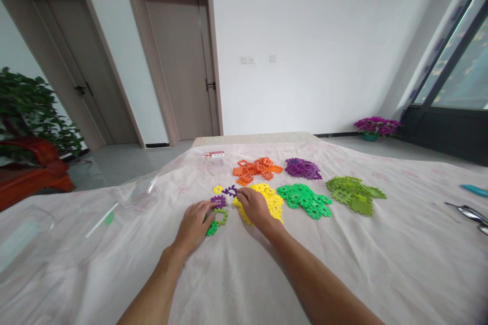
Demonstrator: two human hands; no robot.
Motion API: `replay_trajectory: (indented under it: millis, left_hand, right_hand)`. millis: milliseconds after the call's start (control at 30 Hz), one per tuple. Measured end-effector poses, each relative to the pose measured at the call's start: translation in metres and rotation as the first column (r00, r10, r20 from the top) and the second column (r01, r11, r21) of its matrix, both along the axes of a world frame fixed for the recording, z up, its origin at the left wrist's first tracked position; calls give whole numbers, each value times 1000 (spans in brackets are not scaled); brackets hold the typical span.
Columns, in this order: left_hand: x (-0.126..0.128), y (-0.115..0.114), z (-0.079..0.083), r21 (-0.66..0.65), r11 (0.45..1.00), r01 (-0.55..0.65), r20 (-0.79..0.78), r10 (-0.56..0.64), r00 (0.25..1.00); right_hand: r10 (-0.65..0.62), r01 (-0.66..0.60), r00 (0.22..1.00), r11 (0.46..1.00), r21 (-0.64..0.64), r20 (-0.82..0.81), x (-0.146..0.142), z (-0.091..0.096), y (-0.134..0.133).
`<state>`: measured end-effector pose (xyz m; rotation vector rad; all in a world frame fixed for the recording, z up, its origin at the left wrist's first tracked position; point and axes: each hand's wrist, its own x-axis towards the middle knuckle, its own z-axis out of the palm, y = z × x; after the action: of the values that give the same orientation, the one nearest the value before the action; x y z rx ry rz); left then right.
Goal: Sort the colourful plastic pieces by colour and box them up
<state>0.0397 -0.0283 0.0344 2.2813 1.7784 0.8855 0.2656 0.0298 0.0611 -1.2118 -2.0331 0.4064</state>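
Observation:
My left hand [196, 223] lies on the cloth with curled fingers, its fingertips on a purple square interlocking plastic piece [218, 201]. Against its thumb side are a light green square-frame piece [221, 217] and a green round piece [211, 229]. Whether these are joined I cannot tell. My right hand [253, 205] pinches a dark purple triangular piece [229, 191] by its right end, just above the purple square. A small yellow flower-shaped piece [217, 189] sits left of the triangle. Behind my right hand, partly hidden, spreads a pile of yellow pieces [272, 200].
Piles of orange [255, 170], purple [303, 168], green [305, 199] and light green pieces [354, 194] lie on the cloth-covered table [229, 284]. Clear plastic packaging [76, 223] covers the left side. Scissors [470, 213] and a blue object [474, 190] are at the far right.

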Motion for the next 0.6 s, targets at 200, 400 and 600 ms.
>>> replay_trajectory:
  millis: [200, 400, 600]
  left_hand:
    - [-1, 1, -2, -14, 1000, -15, 5, 15, 1000]
    - [-3, 3, -6, 4, 1000, -14, 11, 14, 1000]
    - [-4, 4, -9, 4, 1000, -17, -7, 17, 1000]
  right_hand:
    - [-69, 4, 966, 967, -255, -248, 35, 12, 28]
    - [-245, -21, 775, 912, -411, -582, 73, 14, 47]
    - [-478, -30, 316, 858, -512, -820, 94, 14, 56]
